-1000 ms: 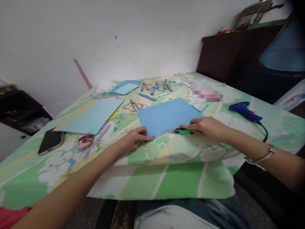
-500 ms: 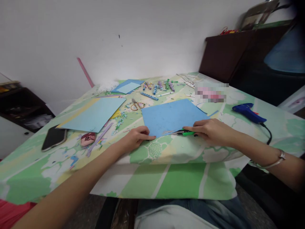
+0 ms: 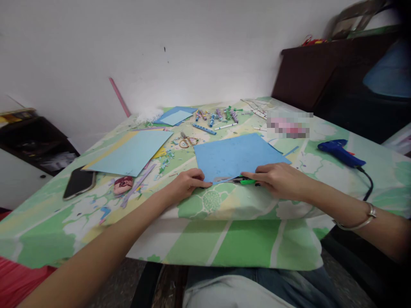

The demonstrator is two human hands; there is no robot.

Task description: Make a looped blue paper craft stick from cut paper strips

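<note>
A plain blue sheet of paper lies near the front edge of the table. With its fingers mostly curled, my left hand presses the index fingertip on the sheet's near left corner. At the near edge, my right hand is closed around a green-and-black craft knife, index finger stretched along it. The knife's grey tip points left at the sheet's near edge. Part of the handle is hidden under my fingers, so its exact shape is hard to make out.
Scissors lie beyond the sheet. Light-blue paper, a phone and a pink case sit left, among paper scraps. A blue glue gun with a cord is at right. Small rolled-paper pieces lie farther back.
My right hand and the knife have slid slightly left along the sheet's near edge. My left hand stays on the corner. The whole view has shifted a little.
</note>
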